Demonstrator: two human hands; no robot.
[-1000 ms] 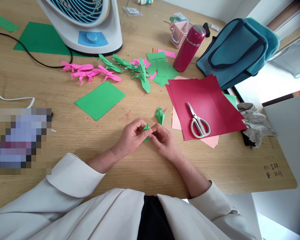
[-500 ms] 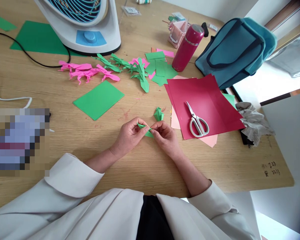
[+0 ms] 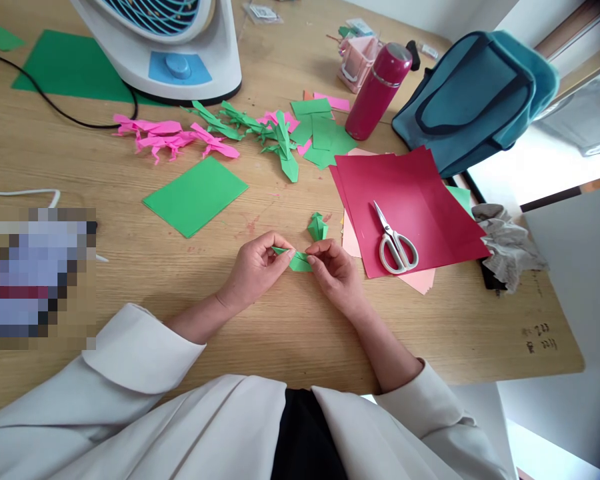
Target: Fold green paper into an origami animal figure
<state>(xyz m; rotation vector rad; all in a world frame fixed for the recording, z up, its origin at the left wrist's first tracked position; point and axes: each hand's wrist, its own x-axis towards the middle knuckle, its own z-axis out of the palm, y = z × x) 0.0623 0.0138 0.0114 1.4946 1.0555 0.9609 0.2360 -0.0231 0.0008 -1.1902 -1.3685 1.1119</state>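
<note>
Both hands pinch small green paper piece (image 3: 298, 261), L hand (image 3: 256, 269) & R hand (image 3: 336, 272) close together; since 1 s ago it's flattened out, pulled longer.

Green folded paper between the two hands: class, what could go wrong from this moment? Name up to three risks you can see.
1. The green folded paper is small and pinched by the fingertips of the left hand and right hand; a hard pull might tear it.
2. The scissors lie close to the right hand, which could knock them.
3. The fan might scatter the loose green sheet.
</note>
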